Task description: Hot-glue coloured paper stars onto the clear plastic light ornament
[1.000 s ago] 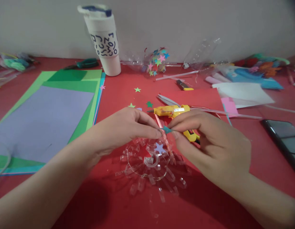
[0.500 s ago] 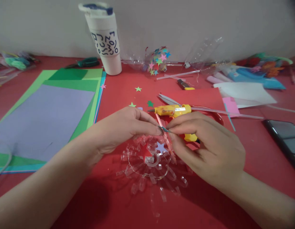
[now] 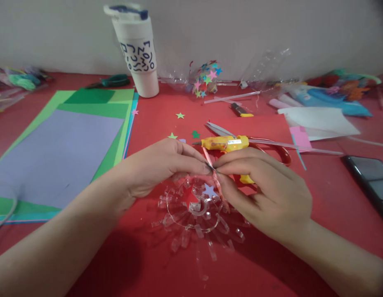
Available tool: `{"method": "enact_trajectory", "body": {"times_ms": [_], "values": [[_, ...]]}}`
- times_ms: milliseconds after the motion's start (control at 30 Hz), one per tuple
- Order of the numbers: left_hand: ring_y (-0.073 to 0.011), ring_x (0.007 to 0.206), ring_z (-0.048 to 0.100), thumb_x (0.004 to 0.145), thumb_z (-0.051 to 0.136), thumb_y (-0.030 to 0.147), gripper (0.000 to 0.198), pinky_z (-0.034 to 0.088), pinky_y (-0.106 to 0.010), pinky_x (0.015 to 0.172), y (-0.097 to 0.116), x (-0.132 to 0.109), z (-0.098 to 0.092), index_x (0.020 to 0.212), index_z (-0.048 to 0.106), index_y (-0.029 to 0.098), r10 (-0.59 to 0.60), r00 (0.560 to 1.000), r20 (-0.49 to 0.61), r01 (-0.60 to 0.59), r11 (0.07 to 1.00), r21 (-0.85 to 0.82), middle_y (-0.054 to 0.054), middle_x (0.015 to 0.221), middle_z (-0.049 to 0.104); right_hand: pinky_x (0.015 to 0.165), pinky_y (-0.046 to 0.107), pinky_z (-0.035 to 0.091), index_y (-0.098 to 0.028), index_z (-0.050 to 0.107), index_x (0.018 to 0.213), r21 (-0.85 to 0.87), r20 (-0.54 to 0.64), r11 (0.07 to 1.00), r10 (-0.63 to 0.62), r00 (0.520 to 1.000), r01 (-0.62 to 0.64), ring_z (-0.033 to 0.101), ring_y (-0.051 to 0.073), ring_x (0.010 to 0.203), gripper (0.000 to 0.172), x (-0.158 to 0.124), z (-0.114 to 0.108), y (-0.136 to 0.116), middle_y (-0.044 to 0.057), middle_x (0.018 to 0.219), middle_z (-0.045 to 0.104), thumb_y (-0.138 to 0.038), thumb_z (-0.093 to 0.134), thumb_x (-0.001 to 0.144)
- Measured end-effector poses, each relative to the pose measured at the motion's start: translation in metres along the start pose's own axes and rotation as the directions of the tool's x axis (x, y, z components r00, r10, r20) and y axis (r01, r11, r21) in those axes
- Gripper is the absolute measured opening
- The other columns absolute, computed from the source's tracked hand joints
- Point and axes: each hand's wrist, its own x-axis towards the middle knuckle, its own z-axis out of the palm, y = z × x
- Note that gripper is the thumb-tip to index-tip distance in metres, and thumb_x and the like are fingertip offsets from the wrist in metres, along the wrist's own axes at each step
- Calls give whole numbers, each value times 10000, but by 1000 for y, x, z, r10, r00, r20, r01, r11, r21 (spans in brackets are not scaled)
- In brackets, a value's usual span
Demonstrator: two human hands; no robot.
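Between the fingertips of both hands is a small thin dark-teal piece (image 3: pixel 211 167), mostly hidden, so its shape is unclear. My left hand (image 3: pixel 169 163) pinches it from the left, and my right hand (image 3: pixel 265 185) pinches it from the right. Just below lies a clear plastic ornament (image 3: pixel 197 222) with many curled strips and a thin wire ring. On it rests a lilac star (image 3: pixel 209 191). A pink strip (image 3: pixel 216 183) runs beneath the fingertips. Behind the right fingers is a yellow glue gun (image 3: pixel 225 142).
Scissors (image 3: pixel 221 129) and a cutter knife (image 3: pixel 239 109) lie beyond the glue gun. Coloured paper sheets (image 3: pixel 58 152) cover the left side. A white tumbler (image 3: pixel 137 53) stands at the back, near a star-covered clear ornament (image 3: pixel 206 78). A phone (image 3: pixel 369 181) lies far right.
My right hand has shifted slightly left, bringing its fingertips closer to my left ones. Less of the teal piece shows now. The left hand has hardly moved.
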Motion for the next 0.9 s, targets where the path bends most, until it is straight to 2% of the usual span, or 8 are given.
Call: {"method": "enact_trajectory", "body": {"times_ms": [200, 433, 567, 767, 900], "values": [[-53, 460, 276, 690, 629, 162, 121, 192, -226, 429, -1, 2, -2, 571, 645, 168, 16, 1000, 10, -16, 1000, -1, 66, 494, 408, 693, 321, 548, -250, 573, 802, -8, 27, 1000, 7, 1000, -7, 664, 171, 759, 170, 2, 0, 0, 27, 817, 699, -82, 558, 824], [-79, 464, 276, 741, 588, 236, 313, 204, -273, 452, 4, 0, 1, 453, 478, 180, 37, 999, -24, -37, 999, -7, 62, 475, 376, 680, 325, 537, -234, 588, 830, 3, 53, 1000, -10, 999, 10, 656, 170, 756, 125, 3, -2, 4, 34, 829, 688, -114, 552, 834], [-82, 457, 275, 746, 610, 282, 347, 200, -275, 454, 5, -1, 2, 452, 450, 191, 10, 999, -53, -10, 1000, -1, 68, 457, 374, 709, 331, 528, -214, 593, 840, 31, 67, 999, -28, 997, 26, 650, 179, 779, 123, 3, -2, 3, 52, 839, 686, -99, 562, 810], [-76, 467, 278, 730, 619, 279, 289, 209, -260, 454, 5, -2, 4, 473, 521, 190, -5, 998, -65, 4, 1000, -3, 74, 479, 383, 728, 331, 516, -193, 599, 855, 20, 50, 999, -26, 998, 25, 637, 177, 791, 135, 3, -2, 4, 64, 842, 677, -81, 544, 804], [-73, 449, 231, 720, 614, 272, 337, 179, -268, 446, 7, -2, 5, 439, 447, 188, -40, 995, -96, 44, 999, 33, 83, 452, 327, 711, 342, 517, -218, 603, 860, 2, 69, 1000, -28, 997, 28, 635, 183, 791, 178, 4, -1, 5, 55, 856, 676, -76, 505, 816]]}}
